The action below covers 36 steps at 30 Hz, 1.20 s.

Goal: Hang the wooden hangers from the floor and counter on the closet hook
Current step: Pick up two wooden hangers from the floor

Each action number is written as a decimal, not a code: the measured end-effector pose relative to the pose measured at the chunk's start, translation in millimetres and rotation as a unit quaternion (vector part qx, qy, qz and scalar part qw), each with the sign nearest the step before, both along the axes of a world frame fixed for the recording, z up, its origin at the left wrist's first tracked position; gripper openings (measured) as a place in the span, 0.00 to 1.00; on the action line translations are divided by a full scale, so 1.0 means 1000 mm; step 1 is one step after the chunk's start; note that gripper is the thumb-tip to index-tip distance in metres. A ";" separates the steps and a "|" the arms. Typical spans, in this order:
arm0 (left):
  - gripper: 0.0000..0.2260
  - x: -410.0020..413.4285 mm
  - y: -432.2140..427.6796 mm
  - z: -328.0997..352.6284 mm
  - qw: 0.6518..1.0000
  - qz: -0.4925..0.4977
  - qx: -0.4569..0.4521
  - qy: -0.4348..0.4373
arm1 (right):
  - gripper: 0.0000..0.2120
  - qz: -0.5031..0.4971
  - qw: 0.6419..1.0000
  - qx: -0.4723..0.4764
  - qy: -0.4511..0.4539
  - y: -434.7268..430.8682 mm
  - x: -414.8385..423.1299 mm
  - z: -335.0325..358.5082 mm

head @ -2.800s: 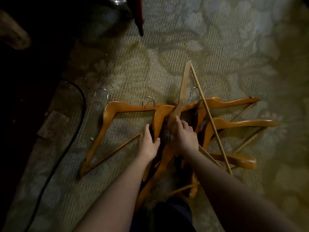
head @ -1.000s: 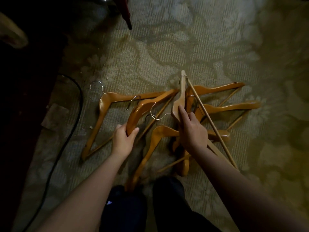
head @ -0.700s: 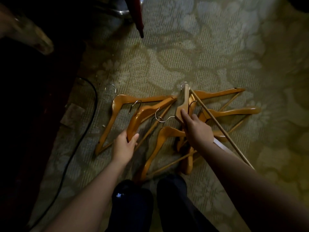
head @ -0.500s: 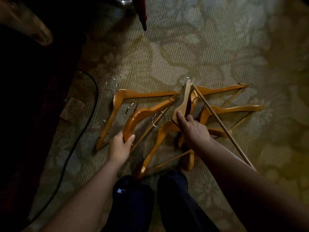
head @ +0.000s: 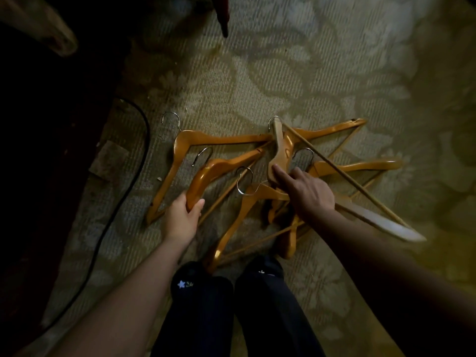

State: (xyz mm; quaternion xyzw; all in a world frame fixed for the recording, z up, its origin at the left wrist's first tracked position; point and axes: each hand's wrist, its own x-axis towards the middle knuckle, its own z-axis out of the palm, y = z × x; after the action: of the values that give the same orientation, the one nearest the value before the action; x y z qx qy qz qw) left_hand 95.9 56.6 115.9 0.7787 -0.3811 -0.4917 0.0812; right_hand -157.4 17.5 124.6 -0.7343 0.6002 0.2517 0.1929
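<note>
Lying in a loose, overlapping heap on the patterned carpet (head: pixel 283 73), the wooden hangers (head: pixel 288 240) sit directly ahead of the person's knees (head: pixel 206 305). From my remote station I log the following.

1. The left hand (head: pixel 184 215) has fingers and thumb wrapped round the near shoulder end of an amber hanger (head: pixel 221 166). That hanger's metal hook (head: pixel 203 155) points away from the person.
2. The right hand (head: pixel 309 194) is clamped on the neck of a pale hanger (head: pixel 279 150). The index finger lies straight along the wood and the other fingers are curled (the thumb is hidden from me). This hanger is tilted: one arm points away from the person, the other runs back under the wrist to the right and is blurred. Its thin bar crosses above the heap.
3. The leftmost hanger (head: pixel 180 150) lies flat, apart from both hands.
4. Between the hands lies a middle hanger (head: pixel 239 215). Its hook is just beside the right index finger, and its near end reaches the knees.
5. An upper right hanger (head: pixel 334 128) and a lower right hanger (head: pixel 360 164) fan out beyond the right hand.

Left of the heap, a black cable (head: pixel 123 189) curves across the carpet beside a small flat scrap (head: pixel 108 161). Dark furniture (head: pixel 51 150) fills the left edge, and a red object (head: pixel 222 19) hangs into the top edge.
</note>
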 end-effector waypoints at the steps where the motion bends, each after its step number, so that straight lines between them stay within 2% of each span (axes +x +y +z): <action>1: 0.05 0.001 -0.002 0.000 1.000 -0.002 -0.001 -0.001 | 0.41 0.017 1.000 0.003 0.008 -0.004 0.002 -0.001; 5: 0.05 0.007 -0.006 -0.001 1.000 -0.007 -0.006 -0.002 | 0.38 0.035 0.999 0.028 0.018 -0.003 0.010 -0.007; 9: 0.05 0.006 -0.005 -0.002 1.000 0.001 -0.014 -0.013 | 0.30 -0.062 0.996 0.001 -0.060 -0.003 0.023 -0.016; 11: 0.04 0.006 -0.004 -0.002 0.999 0.004 -0.029 -0.023 | 0.28 -0.056 0.996 -0.019 -0.072 -0.006 0.030 -0.020; 15: 0.03 0.011 -0.001 -0.001 0.998 0.008 -0.059 -0.017 | 0.30 0.036 0.999 -0.008 -0.035 -0.005 0.031 -0.024; 19: 0.04 0.021 0.008 -0.013 0.997 0.041 -0.056 -0.021 | 0.33 0.132 0.987 0.068 0.065 0.001 0.034 -0.038; 24: 0.05 0.030 0.018 -0.034 0.996 0.087 -0.021 -0.021 | 0.36 0.118 0.984 0.103 0.081 -0.008 0.044 -0.060; 26: 0.06 0.034 0.021 -0.047 0.993 0.118 -0.004 -0.022 | 0.35 0.107 0.987 0.102 0.065 -0.015 0.046 -0.069; 31: 0.18 0.039 0.012 -0.078 0.981 0.187 0.048 0.004 | 0.39 -0.005 0.983 0.170 -0.065 -0.029 0.059 -0.094; 33: 0.20 0.040 0.003 -0.087 0.981 0.187 0.054 0.003 | 0.34 -0.023 0.990 0.121 -0.075 -0.034 0.060 -0.099; 36: 0.22 0.042 -0.012 -0.097 0.981 0.187 0.055 -0.003 | 0.22 -0.050 0.993 -0.080 -0.065 -0.051 0.048 -0.110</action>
State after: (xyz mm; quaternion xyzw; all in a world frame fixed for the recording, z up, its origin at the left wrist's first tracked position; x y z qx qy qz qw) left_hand 138.0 44.5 19.2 0.8411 -0.2012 -0.4855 0.1280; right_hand -109.8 -33.3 14.3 -0.7315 0.6403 0.1443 0.1845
